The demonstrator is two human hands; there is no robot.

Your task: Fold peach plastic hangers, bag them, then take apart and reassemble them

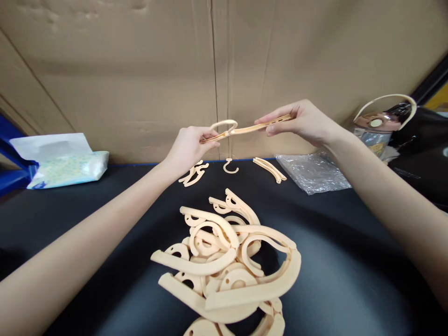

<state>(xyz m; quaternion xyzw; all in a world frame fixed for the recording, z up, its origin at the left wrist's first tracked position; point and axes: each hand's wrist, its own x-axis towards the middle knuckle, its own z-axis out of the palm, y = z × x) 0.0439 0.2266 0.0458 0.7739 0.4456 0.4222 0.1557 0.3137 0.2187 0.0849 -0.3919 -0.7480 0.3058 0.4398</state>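
Observation:
Raised above the black table, a cream plastic hanger [246, 129] with a curved hook stretches between both hands. My left hand [191, 145] pinches its left arm near the hook. The far end of its right arm is between the thumb and fingers of my right hand [297, 122]. Below the hands, a heap of folded cream hangers [224, 261] lies on the table. Behind the heap are a loose hook [231, 167], several small curved pieces [194, 173] to its left, and a few slim arm pieces [269, 169] to its right.
A packet of wipes [66, 163] lies at the far left of the black table [133, 289]. Clear plastic wrap [311, 172] lies at the right, near a bottle [376, 123] with a looped handle and a black bag [423, 154]. A cardboard wall [140, 70] stands behind.

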